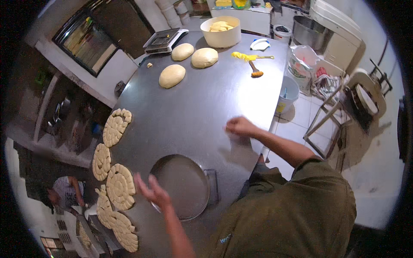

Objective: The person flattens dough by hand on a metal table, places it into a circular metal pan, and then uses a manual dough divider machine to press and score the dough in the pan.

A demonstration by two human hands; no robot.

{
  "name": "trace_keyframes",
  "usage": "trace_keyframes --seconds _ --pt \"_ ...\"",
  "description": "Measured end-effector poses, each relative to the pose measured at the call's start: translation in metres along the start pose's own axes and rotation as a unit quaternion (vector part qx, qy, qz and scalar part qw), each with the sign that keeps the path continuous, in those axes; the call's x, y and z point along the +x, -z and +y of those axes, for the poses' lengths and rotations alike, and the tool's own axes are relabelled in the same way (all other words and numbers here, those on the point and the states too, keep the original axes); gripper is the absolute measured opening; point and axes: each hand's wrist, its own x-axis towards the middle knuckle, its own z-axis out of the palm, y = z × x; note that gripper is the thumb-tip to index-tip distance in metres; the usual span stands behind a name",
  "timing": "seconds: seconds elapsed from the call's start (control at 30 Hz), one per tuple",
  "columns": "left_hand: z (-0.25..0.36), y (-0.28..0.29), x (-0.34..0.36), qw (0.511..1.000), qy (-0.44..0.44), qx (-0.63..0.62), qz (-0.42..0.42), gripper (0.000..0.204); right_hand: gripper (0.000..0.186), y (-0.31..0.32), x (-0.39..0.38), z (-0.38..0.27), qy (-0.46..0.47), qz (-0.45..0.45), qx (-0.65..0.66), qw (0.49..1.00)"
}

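Note:
My left hand is spread open over the left rim of a large round metal pan. Just left of its fingertips lies a round of cut dough pieces. More such rounds, among them one farther up and one at the lower left, line the table's left edge. To the right, my right hand is closed in a fist above the steel table. What the fist holds, if anything, is hidden.
Smooth dough balls sit toward the far end, near a scale and a white tub of dough. A yellow-smeared spatula and a brush lie at right. Beyond stand a bucket and a chair. Another person works at lower left.

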Motion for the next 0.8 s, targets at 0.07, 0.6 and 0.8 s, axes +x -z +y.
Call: trace_keyframes --seconds 0.07,0.6,0.8 --pt "0.078 -0.098 0.040 0.977 -0.135 -0.052 -0.158 0.060 0.040 0.051 0.081 0.013 0.035 0.056 0.143 0.987" --pt "0.093 -0.299 -0.013 0.874 -0.032 0.335 -0.350 0.108 0.077 0.069 0.555 -0.142 -0.082 -0.204 0.266 0.939" --pt "0.101 -0.324 0.008 0.867 -0.030 0.345 -0.358 0.110 0.099 0.008 0.605 -0.174 -0.024 -0.359 0.171 0.917"
